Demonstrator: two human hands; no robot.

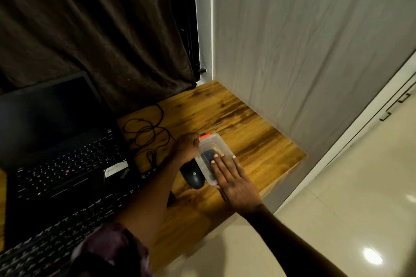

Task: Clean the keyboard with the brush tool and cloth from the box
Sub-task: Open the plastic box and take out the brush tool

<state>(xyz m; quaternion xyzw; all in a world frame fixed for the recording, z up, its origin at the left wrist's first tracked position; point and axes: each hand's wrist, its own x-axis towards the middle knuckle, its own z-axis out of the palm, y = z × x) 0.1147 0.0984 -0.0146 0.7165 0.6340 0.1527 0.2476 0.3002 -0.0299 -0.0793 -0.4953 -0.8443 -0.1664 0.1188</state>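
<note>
- The wooden desk point(236, 119) carries everything. The box sits near its right edge, so a strong pull on the lid could push the box towards that edge and down to the tiled floor.
- The black laptop point(56, 119) stands open at the left with a dark screen. If the lid jumps off suddenly, the contents may fly onto its keys.
- A separate black keyboard point(45, 243) lies in front of the laptop, at the near left, partly under the left forearm. It is probably the one to clean, but I cannot tell this for sure. It is well apart from the box and nothing touches its keys yet.
- The clear plastic box point(221, 145) lies flat on the desk, right of the laptop, with its lid on. It looks light and smooth, so I judge it can slide or tip if only one end is lifted.
- The right hand point(234, 184) lies flat on the lid with straight fingers and presses it down. This weight may hold the lid closed while the other hand tries to open it.
- The left hand point(185, 148) has curled fingers and grips the far end of the box, at the latch.
- The black mouse point(193, 175) touches the box's left side or lies just beside it, and its thin cable point(146, 132) lies in loops behind. The left wrist could knock the mouse.
- The orange latch point(206, 136) is on the far end of the lid. I cannot tell whether it is released.
- A dark shape point(208, 156) shows through the lid. Whether it is the brush tool or the cloth I cannot tell.
</note>
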